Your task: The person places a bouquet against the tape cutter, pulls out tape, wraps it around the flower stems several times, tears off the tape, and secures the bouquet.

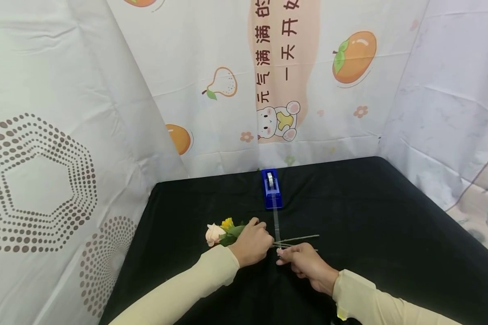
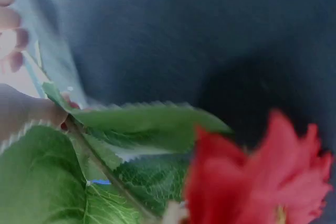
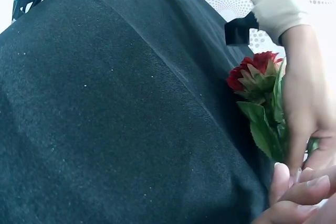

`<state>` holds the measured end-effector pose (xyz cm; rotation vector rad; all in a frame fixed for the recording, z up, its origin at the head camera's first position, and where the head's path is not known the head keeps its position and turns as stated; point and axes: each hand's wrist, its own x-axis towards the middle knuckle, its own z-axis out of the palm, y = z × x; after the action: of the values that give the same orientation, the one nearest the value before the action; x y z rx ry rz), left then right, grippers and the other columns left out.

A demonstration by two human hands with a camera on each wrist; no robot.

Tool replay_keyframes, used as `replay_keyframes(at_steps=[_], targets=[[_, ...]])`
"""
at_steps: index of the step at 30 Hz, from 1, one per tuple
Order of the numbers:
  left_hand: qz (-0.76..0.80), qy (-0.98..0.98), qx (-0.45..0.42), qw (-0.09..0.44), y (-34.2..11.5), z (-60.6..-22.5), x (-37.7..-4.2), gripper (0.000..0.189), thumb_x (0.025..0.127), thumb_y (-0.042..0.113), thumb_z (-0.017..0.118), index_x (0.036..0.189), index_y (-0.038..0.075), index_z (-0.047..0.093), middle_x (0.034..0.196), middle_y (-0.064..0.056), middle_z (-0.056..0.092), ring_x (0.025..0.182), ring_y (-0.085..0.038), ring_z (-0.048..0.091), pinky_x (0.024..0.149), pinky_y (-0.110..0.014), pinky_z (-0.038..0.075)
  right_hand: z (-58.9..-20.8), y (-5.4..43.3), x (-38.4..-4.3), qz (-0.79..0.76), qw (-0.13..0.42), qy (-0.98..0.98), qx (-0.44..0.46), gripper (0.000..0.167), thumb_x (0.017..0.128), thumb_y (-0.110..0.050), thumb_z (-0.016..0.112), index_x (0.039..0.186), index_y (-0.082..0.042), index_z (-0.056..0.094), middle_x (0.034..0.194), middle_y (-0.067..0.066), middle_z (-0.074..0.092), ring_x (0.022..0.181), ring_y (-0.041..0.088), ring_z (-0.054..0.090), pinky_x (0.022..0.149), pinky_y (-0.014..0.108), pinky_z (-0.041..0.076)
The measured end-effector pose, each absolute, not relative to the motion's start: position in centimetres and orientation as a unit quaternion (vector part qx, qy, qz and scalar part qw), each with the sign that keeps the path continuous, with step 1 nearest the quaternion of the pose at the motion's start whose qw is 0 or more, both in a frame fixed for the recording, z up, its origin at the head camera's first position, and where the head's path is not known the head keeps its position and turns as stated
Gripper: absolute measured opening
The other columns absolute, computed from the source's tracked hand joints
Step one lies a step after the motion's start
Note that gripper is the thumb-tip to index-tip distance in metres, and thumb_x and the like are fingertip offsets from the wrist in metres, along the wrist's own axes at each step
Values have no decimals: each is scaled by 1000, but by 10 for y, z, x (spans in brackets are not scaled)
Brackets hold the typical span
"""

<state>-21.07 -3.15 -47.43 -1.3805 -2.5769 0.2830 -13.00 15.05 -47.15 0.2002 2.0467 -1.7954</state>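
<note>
My left hand (image 1: 252, 243) grips a small bunch of flowers by the stems (image 1: 302, 237), which poke out to its right. A pale peach rose (image 1: 214, 234) and a yellow flower (image 1: 227, 224) show left of that hand, and a red flower (image 3: 247, 77) with green leaves (image 2: 142, 124) shows in both wrist views. A strip of clear tape (image 1: 276, 223) runs from a blue tape dispenser (image 1: 272, 198) toward me, across the stems. Just right of the left hand, my right hand (image 1: 307, 266) pinches the tape's end between thumb and fingers.
A black cloth (image 1: 370, 216) covers the table. White printed curtains (image 1: 211, 45) hang behind it and along both sides. The dispenser stands near the table's back edge.
</note>
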Motion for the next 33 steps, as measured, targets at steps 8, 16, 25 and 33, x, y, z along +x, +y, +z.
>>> replay_keyframes(at_steps=[8, 16, 25, 33], targets=[[-16, -901, -430, 48, -29, -464, -205, 13, 98, 25, 71, 93, 26, 83, 76, 15, 70, 73, -10, 42, 75, -27, 36, -477, 152, -128, -653, 198, 726, 82, 30, 103, -25, 64, 102, 4, 75, 89, 6, 75, 49, 7, 32, 50, 24, 29], [-92, -914, -395, -3, -28, -455, -201, 16, 98, 23, 70, 90, 25, 84, 75, 19, 68, 74, -9, 42, 81, -32, 34, -483, 150, -130, -662, 163, 725, 101, 28, 102, -20, 65, 103, 7, 73, 82, 4, 69, 48, 7, 28, 47, 23, 27], [-108, -915, -387, -25, -27, -450, -199, 17, 97, 21, 70, 86, 23, 82, 73, 20, 65, 75, -9, 41, 80, -34, 30, -493, 149, -136, -679, 117, 712, 138, 15, 98, -9, 69, 107, 1, 73, 70, -1, 49, 54, 12, 35, 51, 26, 32], [-85, -916, -390, -30, -25, -450, -201, 16, 99, 24, 69, 99, 24, 85, 72, 19, 64, 72, -11, 39, 78, -32, 28, -497, 153, -149, -764, 122, 608, 180, 14, 91, -1, 73, 103, -6, 78, 67, -6, 54, 51, 4, 32, 51, 20, 31]])
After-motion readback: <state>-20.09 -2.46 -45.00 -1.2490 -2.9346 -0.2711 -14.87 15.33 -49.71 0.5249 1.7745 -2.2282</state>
